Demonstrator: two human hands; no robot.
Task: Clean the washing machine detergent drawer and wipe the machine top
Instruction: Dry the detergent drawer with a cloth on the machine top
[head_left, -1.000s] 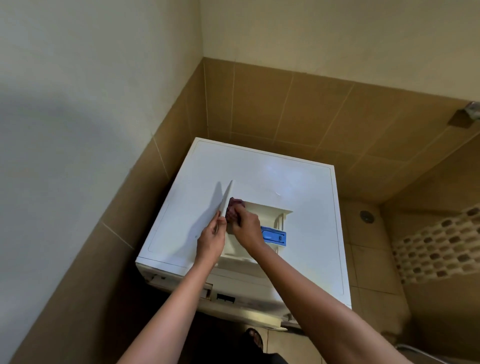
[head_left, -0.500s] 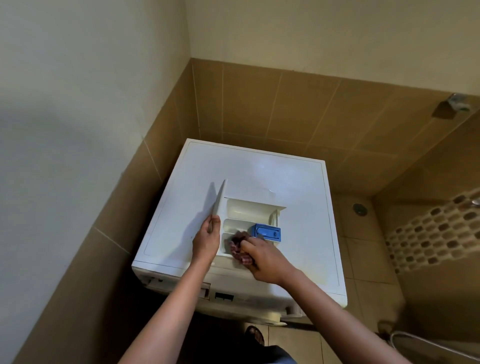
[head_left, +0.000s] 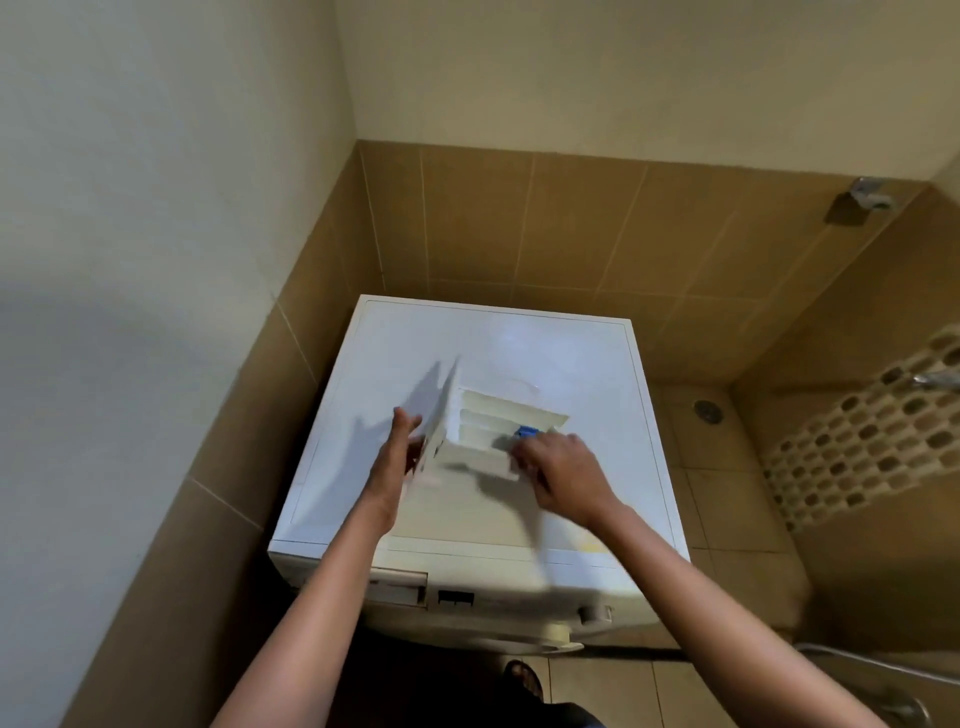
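Tan tiles line the corner behind a white washer, whose top carries the drawer, pulled right out of the machine. The open slot shows at the left of the washer's front.

Half a second ago the drawer lay flat and sharp, and the right hand pressed a reddish cloth into its near compartment. Now the drawer is smeared with motion and its near end looks raised off the top. The right hand has shifted to the drawer's right wall, just beside the blue insert. Its fingers are curled on a dark, blurred wad, the cloth, though the blur hides most of it.

The left hand earlier pinched the near edge of the front panel. It now lies along the panel's outer face with its fingers stretched up and nearly straight. The panel still stands on edge at the drawer's left end.

Inside the drawer, cream dividers mark off the compartments. The blue insert sits on the right side, partly behind the right fingers. What else the compartments hold is lost in the blur.
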